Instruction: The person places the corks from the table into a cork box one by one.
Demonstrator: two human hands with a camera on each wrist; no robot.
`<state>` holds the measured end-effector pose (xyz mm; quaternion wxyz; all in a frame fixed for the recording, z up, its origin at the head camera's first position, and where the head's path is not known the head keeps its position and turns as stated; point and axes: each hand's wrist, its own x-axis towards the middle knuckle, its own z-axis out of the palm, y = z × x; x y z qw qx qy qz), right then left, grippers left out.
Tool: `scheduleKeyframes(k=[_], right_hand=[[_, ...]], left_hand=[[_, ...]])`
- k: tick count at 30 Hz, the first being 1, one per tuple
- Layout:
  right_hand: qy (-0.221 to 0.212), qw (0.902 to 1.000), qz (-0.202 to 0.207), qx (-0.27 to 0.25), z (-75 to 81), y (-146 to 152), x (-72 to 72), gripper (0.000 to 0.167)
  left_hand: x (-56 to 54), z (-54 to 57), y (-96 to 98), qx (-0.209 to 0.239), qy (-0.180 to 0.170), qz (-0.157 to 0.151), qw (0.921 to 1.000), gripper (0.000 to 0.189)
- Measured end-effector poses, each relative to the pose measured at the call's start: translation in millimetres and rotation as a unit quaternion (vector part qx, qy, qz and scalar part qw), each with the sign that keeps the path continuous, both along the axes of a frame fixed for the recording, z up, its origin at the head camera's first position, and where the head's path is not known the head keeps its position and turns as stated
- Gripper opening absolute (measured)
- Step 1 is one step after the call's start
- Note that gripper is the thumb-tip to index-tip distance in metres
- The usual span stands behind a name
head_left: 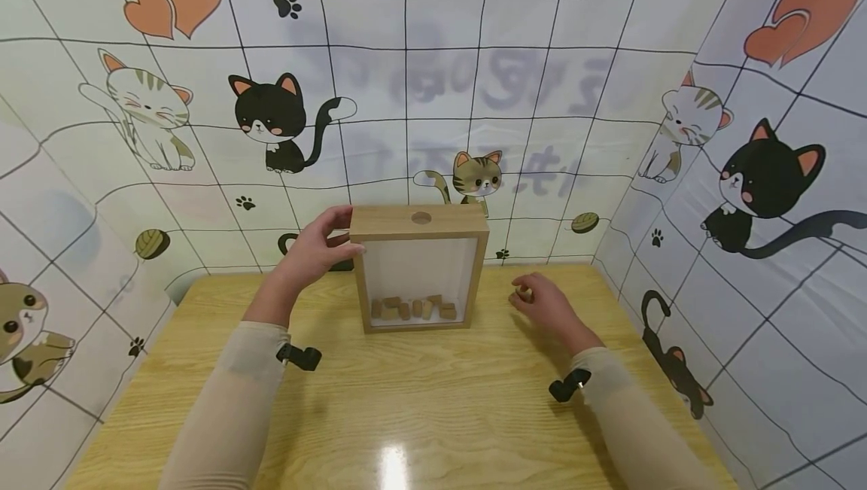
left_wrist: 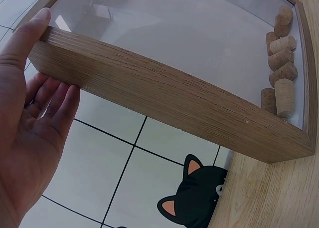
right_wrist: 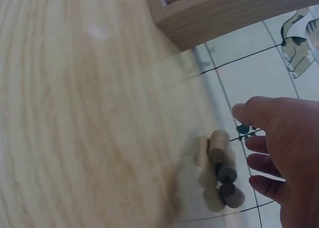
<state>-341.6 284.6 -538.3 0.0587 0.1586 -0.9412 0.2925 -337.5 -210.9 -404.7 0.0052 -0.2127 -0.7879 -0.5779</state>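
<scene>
A wooden shadow box [head_left: 420,272] with a clear front stands upright on the table. Several wine corks [left_wrist: 285,96] lie along its bottom, and its top bears a round hole [head_left: 421,217]. My left hand [head_left: 318,249] grips the box's upper left corner, thumb on the front edge and fingers against the side. To the right of the box, my right hand [head_left: 545,308] hovers over the table with loosely bent fingers, nothing visible between thumb and fingers. Loose corks [right_wrist: 218,145] lie in a row beside those fingers in the right wrist view, apart from them.
The box stands near the back of the light wood table [head_left: 379,392]. Behind it and at the sides hang white gridded sheets [head_left: 379,98] printed with cats, hearts and paw marks. A black strap device [head_left: 298,356] sits on the left wrist, another [head_left: 570,385] on the right.
</scene>
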Motion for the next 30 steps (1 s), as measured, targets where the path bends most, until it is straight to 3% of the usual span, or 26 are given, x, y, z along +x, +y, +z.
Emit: scheduleKeyframes(k=[9, 21, 30], right_hand=[[0.014, 0.9986, -0.013, 0.049, -9.8, -3.3, 6.2, 0.040], [0.023, 0.9971, -0.018, 0.071, -21.6, -11.0, 4.3, 0.039], [-0.017, 0.9983, -0.024, 0.051, -21.4, -15.2, 6.5, 0.034]], left_hand=[[-1.5, -1.7, -0.8, 0.001, 0.002, -0.001, 1.0000, 0.083], [-4.1, -4.5, -1.3, 0.003, 0.003, 0.000, 1.0000, 0.084], [-2.8, -2.9, -0.6, -0.003, 0.009, 0.002, 1.0000, 0.083]])
